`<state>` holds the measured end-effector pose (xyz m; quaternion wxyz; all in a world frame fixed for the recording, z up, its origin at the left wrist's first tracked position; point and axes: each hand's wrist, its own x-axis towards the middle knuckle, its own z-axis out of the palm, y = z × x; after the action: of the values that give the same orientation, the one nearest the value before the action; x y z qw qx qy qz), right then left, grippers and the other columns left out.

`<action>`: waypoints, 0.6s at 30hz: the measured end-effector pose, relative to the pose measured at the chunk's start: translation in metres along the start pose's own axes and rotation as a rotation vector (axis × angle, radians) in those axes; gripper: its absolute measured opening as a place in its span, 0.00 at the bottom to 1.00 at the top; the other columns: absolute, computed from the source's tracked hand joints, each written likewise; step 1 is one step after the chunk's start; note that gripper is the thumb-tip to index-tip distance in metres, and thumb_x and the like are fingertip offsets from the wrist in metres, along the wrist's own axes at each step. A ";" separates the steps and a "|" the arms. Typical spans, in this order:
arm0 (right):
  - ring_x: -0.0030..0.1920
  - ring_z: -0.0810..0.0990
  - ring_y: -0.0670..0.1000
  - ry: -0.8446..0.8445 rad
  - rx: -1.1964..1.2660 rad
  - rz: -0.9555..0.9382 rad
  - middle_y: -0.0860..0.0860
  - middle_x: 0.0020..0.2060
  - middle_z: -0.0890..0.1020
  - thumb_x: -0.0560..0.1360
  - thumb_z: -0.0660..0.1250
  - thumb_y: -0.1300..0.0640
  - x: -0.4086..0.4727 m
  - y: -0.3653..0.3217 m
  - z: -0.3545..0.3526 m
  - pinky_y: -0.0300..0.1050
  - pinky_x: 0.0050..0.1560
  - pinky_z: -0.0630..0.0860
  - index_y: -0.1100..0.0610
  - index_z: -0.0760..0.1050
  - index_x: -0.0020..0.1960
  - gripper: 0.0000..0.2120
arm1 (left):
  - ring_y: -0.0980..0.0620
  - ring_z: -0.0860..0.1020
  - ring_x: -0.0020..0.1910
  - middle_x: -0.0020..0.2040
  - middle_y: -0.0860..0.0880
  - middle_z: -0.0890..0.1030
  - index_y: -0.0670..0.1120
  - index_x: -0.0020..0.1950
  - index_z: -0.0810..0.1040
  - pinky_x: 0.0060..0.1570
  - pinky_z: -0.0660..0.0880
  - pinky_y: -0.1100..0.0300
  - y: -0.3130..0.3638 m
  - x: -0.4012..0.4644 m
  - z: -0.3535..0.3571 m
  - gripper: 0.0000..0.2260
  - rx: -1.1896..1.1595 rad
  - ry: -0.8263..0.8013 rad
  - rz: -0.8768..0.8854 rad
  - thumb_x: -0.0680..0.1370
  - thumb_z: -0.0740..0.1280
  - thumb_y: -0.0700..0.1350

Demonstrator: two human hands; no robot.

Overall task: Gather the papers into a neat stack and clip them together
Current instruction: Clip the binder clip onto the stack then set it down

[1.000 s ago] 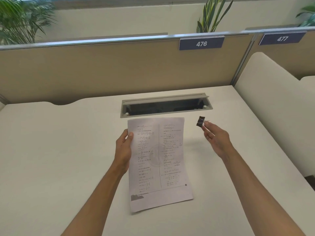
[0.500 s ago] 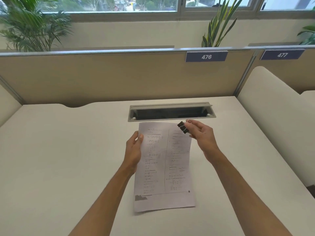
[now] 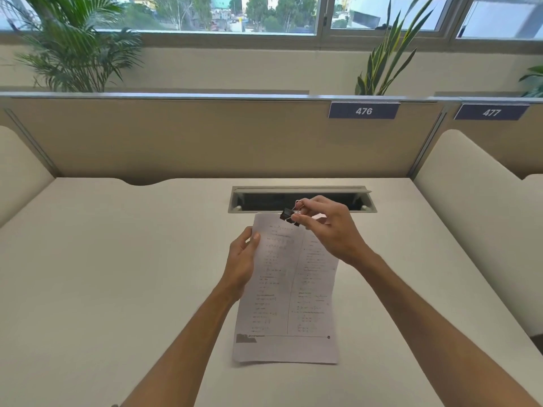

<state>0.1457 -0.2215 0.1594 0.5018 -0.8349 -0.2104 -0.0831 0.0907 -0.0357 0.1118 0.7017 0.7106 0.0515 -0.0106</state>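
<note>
At a white office desk (image 3: 117,274), the left hand (image 3: 241,261) grips the printed white paper sheets (image 3: 289,292) by their edge while the right hand (image 3: 329,227) pinches a small black metal binder clip (image 3: 288,216) at their top edge.

I see an evenly bright scene, lit by daylight from the windows (image 3: 241,13) at the far side. The glass is slightly overexposed, washing out the view outside. Shadows on the desk (image 3: 117,274) are soft and faint, with a thin one under the near edge of the papers (image 3: 288,304). No hard glare anywhere. The wide lens bends the partition (image 3: 176,136) and side panels outward at the left and right edges. The printed text is too soft to read; the palm (image 3: 73,45) fronds are smeared.
</note>
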 end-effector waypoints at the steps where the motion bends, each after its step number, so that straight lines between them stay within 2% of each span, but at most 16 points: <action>1: 0.46 0.81 0.45 -0.013 -0.006 -0.036 0.51 0.46 0.81 0.75 0.71 0.56 0.002 -0.001 0.000 0.35 0.42 0.79 0.61 0.82 0.57 0.13 | 0.42 0.83 0.47 0.52 0.48 0.83 0.54 0.60 0.75 0.46 0.81 0.46 0.000 0.000 0.000 0.10 -0.003 -0.003 0.002 0.82 0.59 0.51; 6: 0.46 0.81 0.40 -0.084 -0.078 -0.168 0.50 0.47 0.83 0.75 0.71 0.58 0.011 -0.012 -0.006 0.30 0.45 0.77 0.62 0.82 0.56 0.12 | 0.42 0.84 0.47 0.50 0.49 0.84 0.53 0.60 0.75 0.46 0.82 0.46 0.001 -0.002 0.001 0.09 -0.023 -0.020 0.007 0.82 0.59 0.50; 8: 0.45 0.81 0.42 -0.103 -0.120 -0.205 0.50 0.46 0.83 0.76 0.71 0.58 0.015 -0.015 -0.010 0.31 0.46 0.76 0.62 0.83 0.56 0.12 | 0.42 0.84 0.47 0.50 0.49 0.84 0.52 0.59 0.75 0.46 0.82 0.46 0.001 -0.003 0.002 0.09 -0.020 -0.026 0.012 0.82 0.59 0.50; 11: 0.44 0.82 0.49 -0.133 -0.162 -0.229 0.51 0.46 0.83 0.76 0.70 0.56 0.021 -0.018 -0.015 0.39 0.43 0.77 0.61 0.84 0.54 0.11 | 0.41 0.84 0.47 0.51 0.48 0.84 0.52 0.60 0.76 0.46 0.82 0.47 0.003 -0.003 0.002 0.09 -0.025 -0.039 0.021 0.82 0.59 0.49; 14: 0.42 0.80 0.46 -0.190 -0.194 -0.236 0.52 0.45 0.83 0.76 0.69 0.55 0.025 -0.022 -0.018 0.33 0.40 0.74 0.60 0.84 0.54 0.11 | 0.42 0.84 0.46 0.50 0.49 0.84 0.52 0.61 0.75 0.45 0.82 0.48 0.004 -0.003 0.003 0.10 -0.023 -0.055 0.032 0.82 0.59 0.50; 18: 0.42 0.80 0.46 -0.252 -0.211 -0.225 0.50 0.46 0.83 0.76 0.69 0.54 0.028 -0.027 -0.023 0.32 0.40 0.74 0.60 0.84 0.53 0.12 | 0.43 0.84 0.45 0.48 0.52 0.84 0.53 0.60 0.76 0.45 0.82 0.48 0.005 -0.004 0.003 0.10 -0.020 -0.071 0.039 0.82 0.59 0.50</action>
<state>0.1609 -0.2229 0.2016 0.3689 -0.8579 -0.3535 -0.0549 0.0875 -0.0392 0.1173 0.7102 0.7035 0.0128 -0.0218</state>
